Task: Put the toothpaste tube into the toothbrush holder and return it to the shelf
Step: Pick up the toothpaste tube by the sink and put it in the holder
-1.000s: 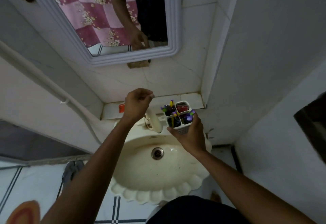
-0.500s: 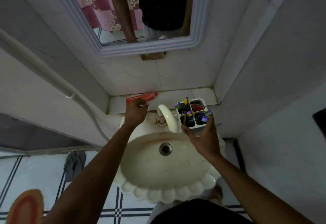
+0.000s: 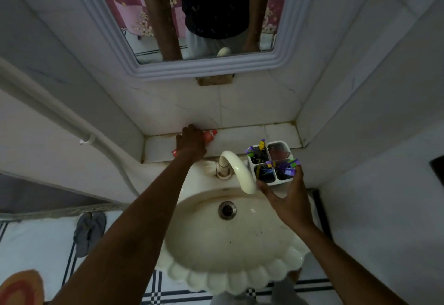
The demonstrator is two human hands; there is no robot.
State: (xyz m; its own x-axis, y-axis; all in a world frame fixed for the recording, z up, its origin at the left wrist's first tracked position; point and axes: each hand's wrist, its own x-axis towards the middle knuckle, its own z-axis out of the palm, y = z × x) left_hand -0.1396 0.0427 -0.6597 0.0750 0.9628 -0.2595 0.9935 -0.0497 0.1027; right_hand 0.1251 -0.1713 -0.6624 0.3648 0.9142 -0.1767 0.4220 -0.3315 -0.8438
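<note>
The left hand (image 3: 191, 142) lies on the tiled shelf (image 3: 245, 135) behind the sink, palm down over the middle of the red toothpaste tube (image 3: 211, 134); its fingers curl over the tube, though whether they have closed round it I cannot tell. The tube lies flat along the back of the shelf, one red end showing past the fingers toward the wall, the other end peeking out near the wrist (image 3: 175, 152). The right hand (image 3: 289, 199) holds the white toothbrush holder (image 3: 270, 163) from the near side, thumb at its left lower corner, fingers spread up its right side. The holder stands upright at the sink's back right corner, just beside the curved tap (image 3: 237, 171), and well apart from the tube. It has four compartments; purple and yellow toothbrushes (image 3: 283, 167) stick out of three, something reddish sits in the far right one. Below lies the scalloped cream sink (image 3: 235, 278), above hangs a mirror (image 3: 206, 69)
</note>
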